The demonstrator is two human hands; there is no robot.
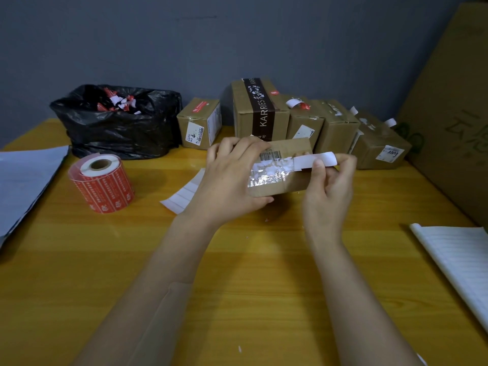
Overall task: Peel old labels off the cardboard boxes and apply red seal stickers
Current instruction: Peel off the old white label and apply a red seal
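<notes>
Right hand (330, 186) has the white label (317, 159) pinched between thumb and fingertips, and its free end curls back over the fingers. The strip's other end is stuck to the small cardboard box (290, 147), so the label is partly lifted. Left hand (229, 175) is wrapped round the box's left end, fingers over the top and thumb tucked under the near edge: a firm hold. The box sits between both hands, over the middle of the wooden table (237, 286), with a shadow on the wood beneath it. On its facing side there's a barcode (270, 155) and a crinkled patch of shiny clear tape (266, 177) just below it.

Moving outward, a strip of white backing paper (184, 192) lies flat on the table just left of the left wrist. Further left stands the roll of red seal stickers (101, 180), upright on its end. Behind it is a black bin bag (118, 128), mouth open, with red and white scraps inside. Along the back, against the grey wall, is a row of brown boxes: a little one with a red seal on top (199, 122), a taller box banded with dark KARRIES tape (260, 109), then three more boxes (340, 125) with white labels curling off them. A big cardboard sheet (454, 101) leans at far right, lined paper (459, 265) lies at the near right, and a grey sheet (23, 180) at the left edge.
</notes>
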